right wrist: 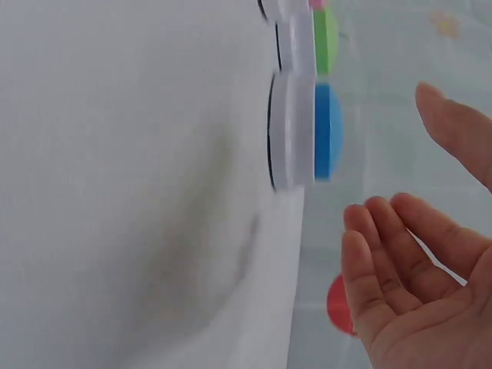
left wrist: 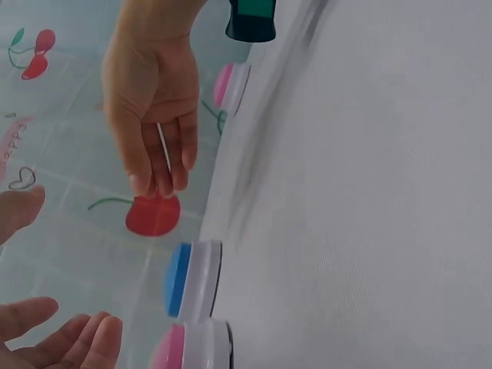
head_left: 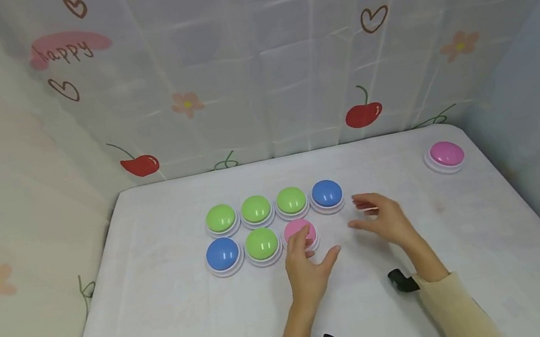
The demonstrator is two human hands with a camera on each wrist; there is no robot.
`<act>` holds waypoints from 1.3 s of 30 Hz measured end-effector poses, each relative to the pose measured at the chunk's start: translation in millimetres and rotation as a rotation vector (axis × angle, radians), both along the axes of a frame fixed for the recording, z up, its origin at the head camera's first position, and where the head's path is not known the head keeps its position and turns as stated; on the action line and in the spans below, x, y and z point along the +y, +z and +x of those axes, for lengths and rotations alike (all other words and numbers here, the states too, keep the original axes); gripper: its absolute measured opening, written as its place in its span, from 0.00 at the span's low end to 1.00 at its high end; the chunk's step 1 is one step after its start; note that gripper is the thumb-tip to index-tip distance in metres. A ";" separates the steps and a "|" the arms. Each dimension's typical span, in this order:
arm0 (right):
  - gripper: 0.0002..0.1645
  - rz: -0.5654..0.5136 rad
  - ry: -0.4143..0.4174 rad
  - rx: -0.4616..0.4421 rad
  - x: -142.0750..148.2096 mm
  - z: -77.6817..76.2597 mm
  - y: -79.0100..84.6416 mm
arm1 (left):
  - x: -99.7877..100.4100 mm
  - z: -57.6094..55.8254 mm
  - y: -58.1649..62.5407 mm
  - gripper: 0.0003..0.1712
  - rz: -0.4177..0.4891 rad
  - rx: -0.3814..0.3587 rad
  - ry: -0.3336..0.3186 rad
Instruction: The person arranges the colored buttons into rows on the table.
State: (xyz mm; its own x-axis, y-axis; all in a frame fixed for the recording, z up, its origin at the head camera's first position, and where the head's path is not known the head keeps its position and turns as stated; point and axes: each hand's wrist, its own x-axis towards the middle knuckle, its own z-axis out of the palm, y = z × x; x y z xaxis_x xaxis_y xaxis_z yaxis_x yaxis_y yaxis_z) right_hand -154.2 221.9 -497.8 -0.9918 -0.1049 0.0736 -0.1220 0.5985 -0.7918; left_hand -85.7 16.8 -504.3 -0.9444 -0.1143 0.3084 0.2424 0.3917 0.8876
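Observation:
Round push buttons with white bases stand in two touching rows on the table. Three green buttons [head_left: 256, 209] and a blue button [head_left: 327, 193] at the right end make up the back row. In front are another blue button [head_left: 222, 254], a green button [head_left: 261, 244] and a pink button [head_left: 298, 227]. My left hand [head_left: 306, 273] hovers over the pink button, partly covering it, thumb spread from the fingers and nothing held. Right of the back blue button, my right hand [head_left: 385, 221] is in the air with loosely bent fingers, holding nothing.
A separate pink button [head_left: 446, 154] stands near the table's back right corner. The white-covered table [head_left: 168, 331] is bordered by printed curtains [head_left: 251, 63] at the back and both sides. Black wrist mounts [head_left: 402, 281] stick out beside both wrists.

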 end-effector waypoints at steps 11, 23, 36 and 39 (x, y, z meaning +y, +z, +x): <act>0.48 -0.040 -0.722 0.019 118.7 -44.2 6.6 | 20.0 13.4 8.1 0.39 0.047 -0.005 -0.234; 0.58 0.003 -0.811 -0.201 173.2 -77.2 -21.1 | 19.0 14.2 7.2 0.35 0.084 -0.012 -0.245; 0.57 0.085 -0.779 -0.327 182.6 -93.7 -30.7 | 22.5 17.7 2.9 0.33 0.072 -0.024 -0.256; 0.56 0.073 -0.788 -0.336 181.6 -94.9 -30.9 | 22.6 16.9 2.6 0.32 0.074 -0.029 -0.263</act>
